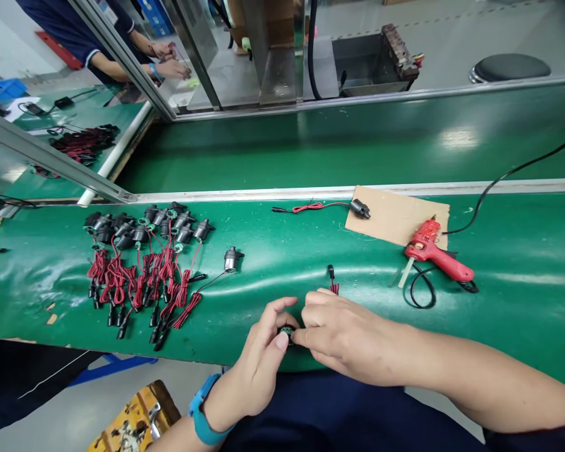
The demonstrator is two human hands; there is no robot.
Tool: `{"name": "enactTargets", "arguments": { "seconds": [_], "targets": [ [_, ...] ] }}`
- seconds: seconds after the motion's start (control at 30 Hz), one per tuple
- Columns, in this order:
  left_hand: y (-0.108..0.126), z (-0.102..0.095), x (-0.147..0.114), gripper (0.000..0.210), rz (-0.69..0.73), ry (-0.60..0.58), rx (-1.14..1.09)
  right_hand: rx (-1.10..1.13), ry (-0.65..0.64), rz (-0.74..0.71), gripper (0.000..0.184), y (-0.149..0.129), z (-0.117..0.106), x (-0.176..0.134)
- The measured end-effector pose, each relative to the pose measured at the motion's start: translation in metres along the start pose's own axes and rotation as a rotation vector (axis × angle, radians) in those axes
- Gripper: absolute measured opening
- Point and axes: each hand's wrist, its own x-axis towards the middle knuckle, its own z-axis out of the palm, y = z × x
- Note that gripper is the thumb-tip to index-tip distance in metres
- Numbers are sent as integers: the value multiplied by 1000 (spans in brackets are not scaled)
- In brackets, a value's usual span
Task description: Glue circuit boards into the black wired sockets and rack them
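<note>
Close to the table's front edge, my left hand (258,361) is closed around a small black pump (287,331), whose end with a green circuit board faces up. Curled fingers of my right hand (343,336) press at the rim of that end. A red-and-black cable (334,287) with a black plug comes out beyond the right knuckles; the rest of it is hidden by the hand. One similar pump (232,258) stands upright left of my hands, its wires bundled. Farther left lies a group of such pumps (139,233) with red-and-black wire bundles (155,276).
A red glue gun (440,254) rests partly on a cardboard piece (390,216), its black cord running right. Another pump (360,208) lies on the cardboard's left corner. A white rail (245,195) crosses the green table. Behind the frame, a co-worker's hands (169,63) are busy.
</note>
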Motion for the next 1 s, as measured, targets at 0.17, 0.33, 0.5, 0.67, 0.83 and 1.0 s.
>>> {"name": "enactTargets", "arguments": {
  "seconds": [0.17, 0.33, 0.5, 0.67, 0.83, 1.0],
  "targets": [
    [0, 1, -6, 52, 118, 8, 246, -140, 30, 18, 23, -6, 9, -3],
    [-3, 3, -8, 59, 197, 62, 356, -186, 72, -1, 21, -7, 20, -4],
    [-4, 6, -6, 63, 251, 101, 452, -249, 166, -14, 28, -9, 26, -5],
    [-1, 5, -4, 61, 254, 76, 448, -216, 171, -15, 32, -13, 22, -7],
    [4, 5, 0, 57, 237, 63, 418, -194, 133, 19, 32, -12, 20, -9],
    [8, 7, 5, 52, 221, 88, 386, -211, 140, 0, 34, -16, 21, -7]
  ]
}}
